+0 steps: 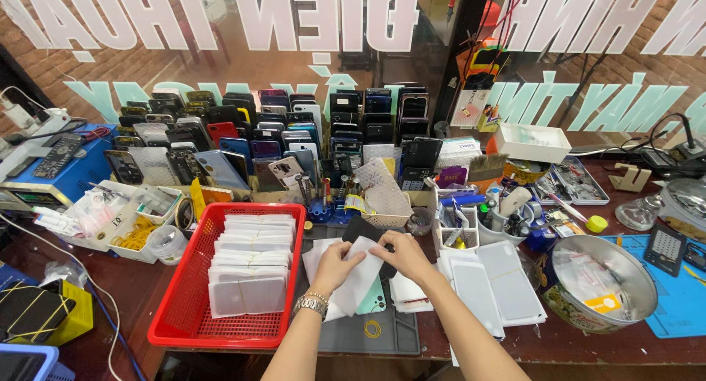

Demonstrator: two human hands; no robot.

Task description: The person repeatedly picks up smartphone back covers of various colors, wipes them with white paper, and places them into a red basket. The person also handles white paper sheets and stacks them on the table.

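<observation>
My left hand [334,267] and right hand [401,254] both pinch 1 white sleeve [358,278], keeping it flat. The red basket [176,307] sits left of it, within easy reach.

Under the left hand [337,267] and right hand [401,254], a white sleeve [358,278] hides most of a mint phone [373,302]. Both forearms run off the bottom edge; fingertip grip can't be made out.

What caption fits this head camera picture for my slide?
Both hands, left hand and right hand, hold a white sleeve beside a red basket of packets.
</observation>
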